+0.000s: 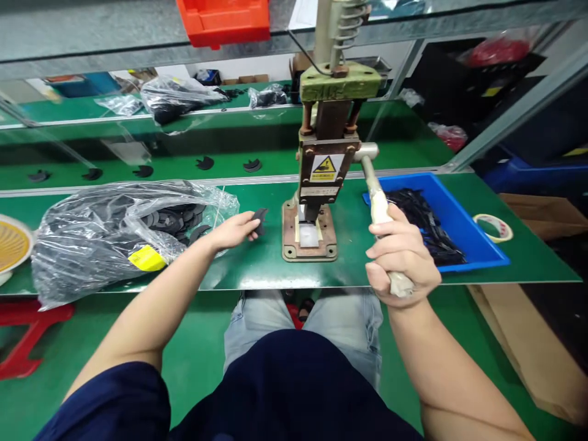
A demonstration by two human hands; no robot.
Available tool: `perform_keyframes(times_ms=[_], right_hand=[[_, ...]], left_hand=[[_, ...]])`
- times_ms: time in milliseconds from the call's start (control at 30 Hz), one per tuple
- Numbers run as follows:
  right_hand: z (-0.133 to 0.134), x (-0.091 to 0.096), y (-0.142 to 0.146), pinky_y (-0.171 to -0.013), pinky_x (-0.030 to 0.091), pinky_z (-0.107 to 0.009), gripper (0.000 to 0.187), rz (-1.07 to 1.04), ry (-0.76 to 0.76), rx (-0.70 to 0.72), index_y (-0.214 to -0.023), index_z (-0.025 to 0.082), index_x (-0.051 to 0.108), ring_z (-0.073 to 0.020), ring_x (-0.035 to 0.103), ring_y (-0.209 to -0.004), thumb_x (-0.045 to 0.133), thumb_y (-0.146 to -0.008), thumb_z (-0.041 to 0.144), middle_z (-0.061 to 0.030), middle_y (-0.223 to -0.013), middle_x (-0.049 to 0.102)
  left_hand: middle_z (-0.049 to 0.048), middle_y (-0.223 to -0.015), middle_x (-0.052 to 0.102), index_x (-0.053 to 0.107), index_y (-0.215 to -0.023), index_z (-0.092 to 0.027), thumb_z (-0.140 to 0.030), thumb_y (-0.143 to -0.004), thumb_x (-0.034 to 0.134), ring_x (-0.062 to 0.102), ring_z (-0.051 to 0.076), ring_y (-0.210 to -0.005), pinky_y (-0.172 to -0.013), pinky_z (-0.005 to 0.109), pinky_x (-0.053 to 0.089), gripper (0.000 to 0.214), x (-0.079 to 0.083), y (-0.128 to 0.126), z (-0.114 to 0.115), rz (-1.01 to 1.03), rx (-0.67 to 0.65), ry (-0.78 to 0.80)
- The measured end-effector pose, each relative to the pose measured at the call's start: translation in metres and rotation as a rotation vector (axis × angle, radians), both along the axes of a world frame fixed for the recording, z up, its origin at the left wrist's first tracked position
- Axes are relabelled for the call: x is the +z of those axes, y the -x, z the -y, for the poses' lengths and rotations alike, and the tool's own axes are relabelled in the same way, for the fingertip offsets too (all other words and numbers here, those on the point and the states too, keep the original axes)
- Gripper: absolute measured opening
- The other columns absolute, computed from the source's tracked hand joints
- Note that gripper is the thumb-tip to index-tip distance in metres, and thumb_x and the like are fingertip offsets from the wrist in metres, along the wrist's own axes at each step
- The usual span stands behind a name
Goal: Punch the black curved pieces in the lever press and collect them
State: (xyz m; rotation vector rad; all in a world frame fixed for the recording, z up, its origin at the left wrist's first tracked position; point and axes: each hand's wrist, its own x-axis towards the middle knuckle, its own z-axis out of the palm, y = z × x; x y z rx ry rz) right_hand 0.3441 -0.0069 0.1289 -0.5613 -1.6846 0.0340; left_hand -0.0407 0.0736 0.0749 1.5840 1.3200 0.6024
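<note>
Between the fingertips of my left hand is a flat black curved piece, held over the bench just left of the press. My right hand is wrapped round the taped lever handle of the hand press, whose lever slants down to the right. At the press foot, a pale plate lies under the ram. Left of my left hand, a clear plastic bag lies open with many similar black pieces inside.
A blue tray of thin black parts stands right of the press, beside a tape roll. Several black pieces line the back ledge. An orange bin sits on the upper shelf. A round yellow-centred object is far left.
</note>
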Motion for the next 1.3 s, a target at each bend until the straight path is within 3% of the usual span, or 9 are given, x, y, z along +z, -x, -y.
perform_keyframes(times_ms=[100, 200, 467, 633, 767, 933, 1100, 1200, 1300], right_hand=[[0.002, -0.001, 0.000, -0.122, 0.053, -0.064, 0.015, 0.002, 0.015, 0.008, -0.070, 0.030, 0.064, -0.0227, 0.076, -0.100, 0.074, -0.081, 0.031, 0.0045, -0.077, 0.071], [0.004, -0.003, -0.001, -0.122, 0.053, -0.066, 0.017, -0.005, 0.035, 0.015, -0.069, 0.029, 0.064, -0.0228, 0.076, -0.101, 0.074, -0.082, 0.031, 0.0048, -0.078, 0.071], [0.004, -0.005, 0.002, -0.122, 0.053, -0.066, 0.017, -0.061, 0.061, 0.018, -0.069, 0.031, 0.067, -0.0217, 0.076, -0.098, 0.075, -0.083, 0.035, 0.0061, -0.076, 0.072], [0.002, -0.005, 0.004, -0.121, 0.055, -0.063, 0.018, -0.074, 0.010, 0.037, -0.070, 0.029, 0.064, -0.0207, 0.075, -0.100, 0.074, -0.084, 0.031, 0.0061, -0.079, 0.072], [0.000, -0.006, 0.005, -0.121, 0.056, -0.063, 0.019, -0.072, -0.020, 0.043, -0.071, 0.027, 0.063, -0.0207, 0.075, -0.099, 0.075, -0.085, 0.031, 0.0060, -0.080, 0.072], [-0.001, -0.005, 0.003, -0.120, 0.058, -0.059, 0.021, -0.053, -0.040, 0.020, -0.069, 0.025, 0.061, -0.0192, 0.076, -0.098, 0.076, -0.083, 0.028, 0.0068, -0.077, 0.070], [0.000, 0.000, 0.000, -0.118, 0.058, -0.062, 0.017, -0.020, -0.031, 0.034, -0.070, 0.024, 0.063, -0.0206, 0.076, -0.096, 0.076, -0.080, 0.022, 0.0043, -0.077, 0.071], [-0.005, 0.000, 0.000, -0.114, 0.058, -0.065, 0.016, -0.038, -0.076, 0.035, -0.068, 0.024, 0.064, -0.0227, 0.076, -0.092, 0.078, -0.076, 0.020, 0.0033, -0.075, 0.071], [-0.010, 0.000, 0.003, -0.111, 0.059, -0.065, 0.019, -0.071, -0.092, 0.026, -0.066, 0.025, 0.064, -0.0232, 0.077, -0.087, 0.080, -0.075, 0.025, 0.0038, -0.069, 0.069]], left_hand=[[0.0012, -0.071, 0.071, 0.055, -0.097, -0.019, -0.053, -0.092, 0.078, 0.067, 0.013, -0.060, -0.061, 0.024, 0.055, 0.041, -0.011, -0.060, 0.000, 0.253, 0.067, 0.074], [0.0005, -0.066, 0.070, 0.052, -0.093, -0.020, -0.043, -0.093, 0.082, 0.068, 0.012, -0.055, -0.058, 0.023, 0.056, 0.038, -0.012, -0.095, -0.011, 0.343, 0.100, 0.202], [-0.0014, -0.057, 0.066, 0.047, -0.089, -0.021, -0.034, -0.095, 0.082, 0.068, 0.012, -0.050, -0.052, 0.019, 0.054, 0.038, -0.008, -0.122, -0.031, 0.270, 0.098, 0.341], [-0.0019, -0.055, 0.064, 0.055, -0.093, -0.019, -0.032, -0.093, 0.083, 0.064, 0.011, -0.045, -0.047, 0.017, 0.049, 0.030, 0.000, -0.130, -0.035, 0.127, 0.087, 0.370], [-0.0038, -0.054, 0.061, 0.062, -0.105, -0.019, -0.024, -0.095, 0.077, 0.061, 0.010, -0.043, -0.046, 0.016, 0.047, 0.018, 0.012, -0.136, -0.041, 0.011, 0.087, 0.414], [-0.0040, -0.054, 0.059, 0.065, -0.111, -0.020, -0.025, -0.094, 0.075, 0.060, 0.011, -0.045, -0.048, 0.017, 0.048, 0.020, 0.019, -0.142, -0.047, -0.064, 0.071, 0.432], [-0.0009, -0.060, 0.065, 0.063, -0.110, -0.019, -0.025, -0.095, 0.073, 0.062, 0.014, -0.049, -0.052, 0.023, 0.052, 0.019, 0.017, -0.146, -0.029, 0.013, 0.062, 0.312], [0.0096, -0.084, 0.077, 0.065, -0.111, -0.017, -0.025, -0.101, 0.063, 0.072, 0.017, -0.068, -0.066, 0.028, 0.060, 0.013, 0.016, -0.125, -0.008, 0.120, 0.001, 0.181], [0.0127, -0.108, 0.079, 0.071, -0.111, -0.017, -0.028, -0.098, 0.067, 0.076, 0.021, -0.094, -0.083, 0.032, 0.061, 0.017, 0.017, -0.065, 0.007, 0.053, 0.048, 0.077]])
